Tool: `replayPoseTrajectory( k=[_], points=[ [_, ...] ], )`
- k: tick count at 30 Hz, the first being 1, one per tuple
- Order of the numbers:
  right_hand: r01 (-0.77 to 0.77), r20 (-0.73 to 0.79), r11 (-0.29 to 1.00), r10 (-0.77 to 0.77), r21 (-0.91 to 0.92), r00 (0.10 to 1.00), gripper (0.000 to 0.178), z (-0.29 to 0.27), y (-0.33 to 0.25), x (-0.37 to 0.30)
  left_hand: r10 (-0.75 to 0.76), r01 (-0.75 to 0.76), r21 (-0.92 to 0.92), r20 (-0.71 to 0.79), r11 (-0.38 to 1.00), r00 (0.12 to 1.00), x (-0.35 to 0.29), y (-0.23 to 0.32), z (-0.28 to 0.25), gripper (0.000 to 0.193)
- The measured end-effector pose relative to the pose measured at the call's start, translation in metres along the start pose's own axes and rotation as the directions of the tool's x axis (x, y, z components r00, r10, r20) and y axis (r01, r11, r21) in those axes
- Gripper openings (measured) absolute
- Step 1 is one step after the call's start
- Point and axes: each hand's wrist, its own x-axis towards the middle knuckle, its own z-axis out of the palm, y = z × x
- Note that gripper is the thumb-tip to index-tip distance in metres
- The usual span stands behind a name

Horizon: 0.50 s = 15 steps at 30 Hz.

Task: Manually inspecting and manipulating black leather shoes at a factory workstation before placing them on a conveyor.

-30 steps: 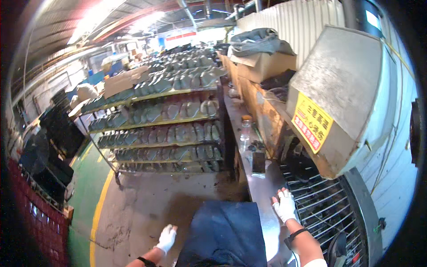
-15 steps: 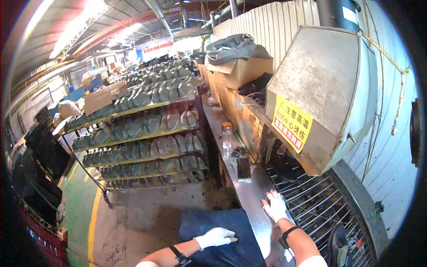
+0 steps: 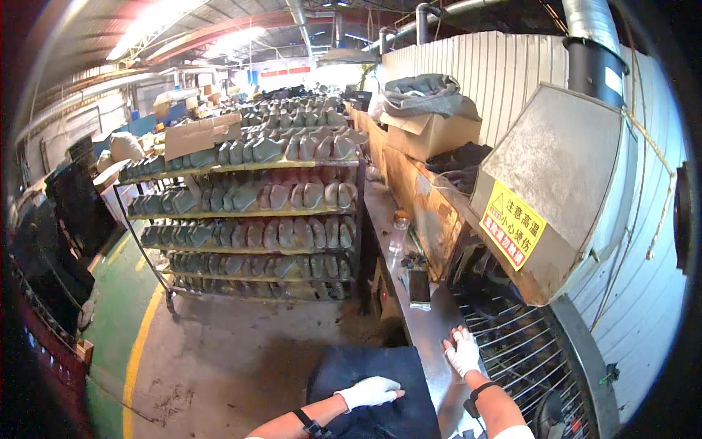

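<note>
Dark apron (image 3: 406, 417): navy to black cloth, matte, a bit creased, spread at bottom centre in front of the wearer. Left hand (image 3: 371, 392) lies over it: white glove, bare fingertips, fingers out straight and close together, pointing right. Nothing seen in it; palm side hidden, so can't tell how firmly it rests on the cloth.

Metal ledge (image 3: 431, 322): grey, scuffed, shiny near the wearer, narrow, just right of the apron and running away. Right hand (image 3: 463, 354) is palm down at its right edge, same glove type, fingers extended and slightly apart, gripping nothing visible. Dark band on each wrist.

Right of that hand: rod grate (image 3: 526, 351), parallel metal bars, dark gaps. Dark shoe (image 3: 550, 413) on it, low in view.

Further up the ledge: phone-like dark slab (image 3: 419, 285), then clear bottle (image 3: 398, 230) with orange-brown cap. Grey metal hood (image 3: 548, 175) over the far end of the grate, yellow-and-red label on it.

Beyond, left: multi-tier rack (image 3: 359, 197) full of grey shoe-shaped pieces (image 3: 307, 194).
</note>
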Motion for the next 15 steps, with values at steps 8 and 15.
replayPoseTrajectory(
  k=[8,15],
  points=[
    [0.000,-0.023,1.000,0.001,0.007,1.000,0.047,0.004,0.002,0.003,-0.067,0.152,-0.262,0.308,0.953,0.949,0.013,-0.018,0.008,0.048],
    [0.035,-0.074,0.998,-0.038,-0.050,0.997,0.038,-0.004,-0.002,0.010,-0.031,0.175,-0.519,0.275,0.837,0.961,0.014,-0.023,0.007,0.037]
  ],
)
